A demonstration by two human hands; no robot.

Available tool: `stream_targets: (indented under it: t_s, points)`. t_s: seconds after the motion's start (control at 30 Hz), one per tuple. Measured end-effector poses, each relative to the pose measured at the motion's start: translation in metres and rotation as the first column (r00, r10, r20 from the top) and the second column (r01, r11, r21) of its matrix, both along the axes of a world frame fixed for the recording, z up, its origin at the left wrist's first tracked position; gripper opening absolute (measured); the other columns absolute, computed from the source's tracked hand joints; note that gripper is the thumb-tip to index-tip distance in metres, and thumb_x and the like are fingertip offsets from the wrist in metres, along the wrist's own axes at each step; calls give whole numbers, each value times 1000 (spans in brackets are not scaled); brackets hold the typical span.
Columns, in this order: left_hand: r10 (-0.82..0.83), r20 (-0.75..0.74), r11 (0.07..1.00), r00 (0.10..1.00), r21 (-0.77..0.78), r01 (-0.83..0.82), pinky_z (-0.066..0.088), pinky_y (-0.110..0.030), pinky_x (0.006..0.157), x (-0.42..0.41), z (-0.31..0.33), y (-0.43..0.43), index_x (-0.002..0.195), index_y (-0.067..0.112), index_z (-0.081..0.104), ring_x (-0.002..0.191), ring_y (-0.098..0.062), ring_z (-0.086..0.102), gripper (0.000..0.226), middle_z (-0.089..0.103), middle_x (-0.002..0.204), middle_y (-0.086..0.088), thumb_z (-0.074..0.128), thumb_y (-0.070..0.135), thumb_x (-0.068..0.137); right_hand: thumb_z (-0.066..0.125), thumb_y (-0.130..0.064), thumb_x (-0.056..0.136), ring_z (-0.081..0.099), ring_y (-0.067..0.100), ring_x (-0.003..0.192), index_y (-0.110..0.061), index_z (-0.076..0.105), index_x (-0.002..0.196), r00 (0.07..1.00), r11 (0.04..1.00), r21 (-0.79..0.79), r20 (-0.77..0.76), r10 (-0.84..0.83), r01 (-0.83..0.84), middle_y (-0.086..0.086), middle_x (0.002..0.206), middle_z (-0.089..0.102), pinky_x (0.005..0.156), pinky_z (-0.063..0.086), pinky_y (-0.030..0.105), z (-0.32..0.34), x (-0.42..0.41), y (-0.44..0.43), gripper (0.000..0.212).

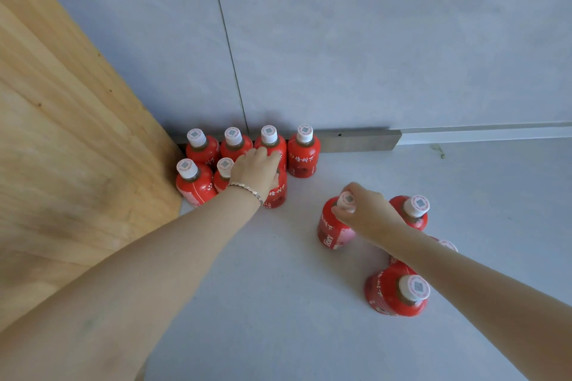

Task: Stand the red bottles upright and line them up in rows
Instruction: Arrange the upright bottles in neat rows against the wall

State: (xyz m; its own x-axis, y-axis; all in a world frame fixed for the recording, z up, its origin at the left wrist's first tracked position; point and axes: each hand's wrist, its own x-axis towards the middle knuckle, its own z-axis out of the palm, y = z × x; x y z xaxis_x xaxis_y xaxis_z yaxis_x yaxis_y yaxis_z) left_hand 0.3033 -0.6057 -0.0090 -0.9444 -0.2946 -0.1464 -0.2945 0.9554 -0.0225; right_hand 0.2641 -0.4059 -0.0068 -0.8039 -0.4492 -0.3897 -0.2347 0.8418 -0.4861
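Observation:
Red bottles with white caps stand upright on the pale floor. A back row [303, 151] of several stands against the wall. In front of it a second row begins with two bottles [195, 184]. My left hand [257, 172] covers the top of a third bottle [276, 196] in that second row and is closed on it. To the right, my right hand [366, 210] pinches the white cap of a separate upright bottle [332, 227]. Three more upright bottles stand nearby: one [414, 210] behind my right hand, one [397, 294] near me, one mostly hidden under my right forearm.
A wooden board [71, 133] leans along the left side, touching the leftmost bottles. A grey metal bar [359, 140] lies along the foot of the tiled wall [371, 40]. The floor [278, 288] extends between the two bottle groups.

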Motion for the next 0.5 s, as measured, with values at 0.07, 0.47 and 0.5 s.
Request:
stream_targets:
  t_s: [0.07,0.47,0.5]
  points:
    - [-47,22,999,999,-16,47,41,-40,86,6,-7,-3,134,13,39,110,-33,52,57,53,120,-15,59,36,86,57,-31,88,61,25,90,-15,50,117,998,994,-89,-3,-61,61,10,109,64,70,51,32,0,-8,-23,35]
    - [20,-7,1000,1000,22,-19,45,-37,90,10,-19,-6,144,21,23,111,-29,53,71,50,123,-14,61,35,86,81,-23,70,37,23,134,-16,11,149,939,923,-267,279,-200,275,5,149,25,103,38,36,-25,-40,-73,106]
    - [19,-8,1000,1000,19,-18,45,-37,91,10,-20,-6,144,21,22,111,-29,53,71,49,123,-14,61,35,86,82,-19,69,40,19,132,-17,12,149,926,921,-290,345,-153,260,0,145,32,102,38,36,-25,-46,-74,106]
